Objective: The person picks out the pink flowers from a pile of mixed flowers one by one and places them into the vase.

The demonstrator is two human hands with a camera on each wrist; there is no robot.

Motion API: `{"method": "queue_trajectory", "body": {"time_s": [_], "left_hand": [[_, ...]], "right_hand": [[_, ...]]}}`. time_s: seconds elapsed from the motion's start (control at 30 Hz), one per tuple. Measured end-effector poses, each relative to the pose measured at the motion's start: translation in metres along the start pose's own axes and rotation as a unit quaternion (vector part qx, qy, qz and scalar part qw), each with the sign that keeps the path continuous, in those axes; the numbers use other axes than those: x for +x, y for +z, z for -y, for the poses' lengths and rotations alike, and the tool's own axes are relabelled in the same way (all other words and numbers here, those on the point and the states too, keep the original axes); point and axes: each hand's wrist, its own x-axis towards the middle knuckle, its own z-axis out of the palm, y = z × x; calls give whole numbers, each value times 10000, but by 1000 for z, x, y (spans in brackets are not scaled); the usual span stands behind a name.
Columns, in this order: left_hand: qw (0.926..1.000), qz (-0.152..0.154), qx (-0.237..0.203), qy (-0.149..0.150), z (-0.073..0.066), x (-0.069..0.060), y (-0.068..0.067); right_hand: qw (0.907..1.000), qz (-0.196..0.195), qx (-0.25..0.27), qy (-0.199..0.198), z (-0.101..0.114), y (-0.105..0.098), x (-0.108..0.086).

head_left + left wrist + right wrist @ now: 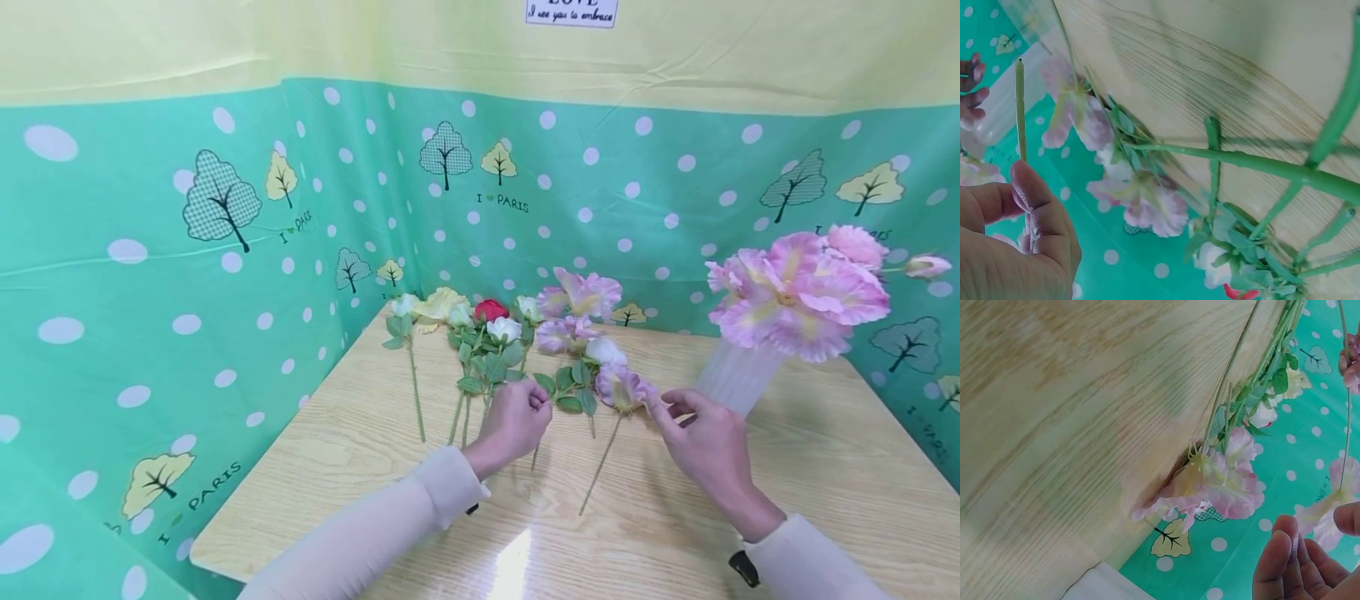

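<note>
My left hand (513, 421) pinches a thin flower stem (1020, 112) between thumb and fingers. In the right wrist view that stem runs down to a pink flower (1325, 525). My right hand (708, 442) has loosely bent fingers, with a gap between thumb and fingers and nothing held. From the head its fingertips appear beside a pink-purple flower (621, 387); whether they touch it I cannot tell. A whitish ribbed vase (738, 375) behind the right hand holds a big pink flower (795, 292), a round pink bloom (855, 247) and a bud (927, 267).
On the wooden table (322, 492) lie several flowers, among them a red rose (491, 311), white roses (504, 330) and a pale yellow flower (442, 304), stems towards me. A green dotted curtain (225, 317) hangs around the table's left and back sides.
</note>
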Motion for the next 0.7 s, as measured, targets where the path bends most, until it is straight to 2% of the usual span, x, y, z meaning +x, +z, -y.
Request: {"method": "queue_trajectory", "body": {"time_s": [0.23, 0.47, 0.57, 0.7], "left_hand": [[9995, 114, -245, 147, -8, -4, 7], [9991, 104, -199, 373, -18, -6, 15], [9990, 85, -113, 415, -23, -8, 18], [9987, 202, -238, 398, -27, -9, 22]], "right_hand": [[10000, 41, 48, 11, 3, 1, -1], [9999, 84, 70, -5, 7, 3, -2], [9999, 118, 112, -49, 9, 4, -1], [9997, 160, 199, -44, 13, 6, -1]]}}
